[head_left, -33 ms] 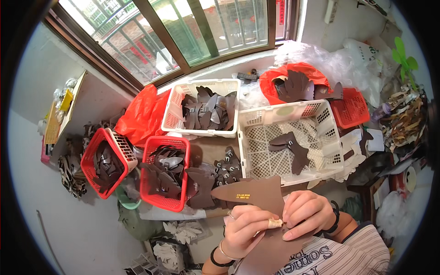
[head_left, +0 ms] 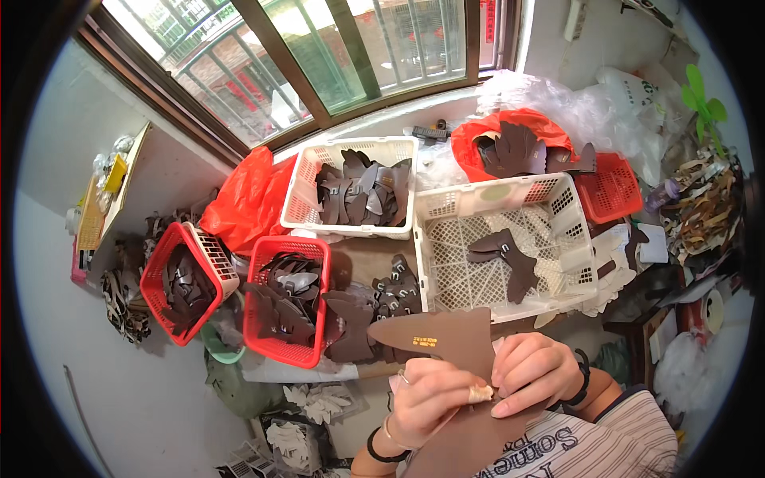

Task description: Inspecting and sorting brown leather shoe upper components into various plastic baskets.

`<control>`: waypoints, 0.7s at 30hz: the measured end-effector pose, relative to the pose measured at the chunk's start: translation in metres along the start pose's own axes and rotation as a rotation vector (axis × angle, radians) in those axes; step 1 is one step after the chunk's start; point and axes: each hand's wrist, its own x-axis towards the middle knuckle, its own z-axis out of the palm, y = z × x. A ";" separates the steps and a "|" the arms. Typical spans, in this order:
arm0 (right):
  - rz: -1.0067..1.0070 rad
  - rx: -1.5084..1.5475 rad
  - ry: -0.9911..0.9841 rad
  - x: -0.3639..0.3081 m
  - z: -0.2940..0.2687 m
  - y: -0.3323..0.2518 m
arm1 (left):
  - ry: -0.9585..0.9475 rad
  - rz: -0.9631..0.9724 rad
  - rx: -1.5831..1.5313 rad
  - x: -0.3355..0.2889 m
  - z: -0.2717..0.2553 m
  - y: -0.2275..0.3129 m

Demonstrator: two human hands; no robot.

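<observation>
A flat brown leather-like cut piece (head_left: 442, 333), with a pointed left end and small yellow print, is held in front of my striped shirt. My left hand (head_left: 434, 397) is closed on its lower middle, with a beige wrap on one fingertip. Beside it my right hand (head_left: 535, 374) pinches the same piece, and the fingertips of both hands nearly meet. Whatever small thing may lie between the fingertips is hidden. Just beyond my hands, several dark straps with metal buckles (head_left: 398, 291) lie next to more brown cut pieces (head_left: 348, 325).
A large white basket (head_left: 586, 263) ahead holds a few brown pieces. Another white basket (head_left: 296, 203) and two red baskets (head_left: 323, 319) at the left are filled with dark pieces. Brown pieces also sit in a red bag (head_left: 466, 151) at the back, below the window.
My left fingers and the brown piece have shifted very slightly. My right hand keeps its place, and both hands still grip the piece.
</observation>
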 end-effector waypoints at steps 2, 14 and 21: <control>0.021 0.000 0.010 0.000 0.005 -0.003 | 0.026 0.141 0.001 -0.003 0.000 -0.001; -0.118 -0.409 -0.179 0.000 -0.003 -0.017 | -0.011 0.311 0.143 -0.013 -0.021 0.005; -0.073 -0.438 -0.120 -0.014 0.000 -0.014 | 0.049 0.515 0.237 -0.006 -0.010 0.002</control>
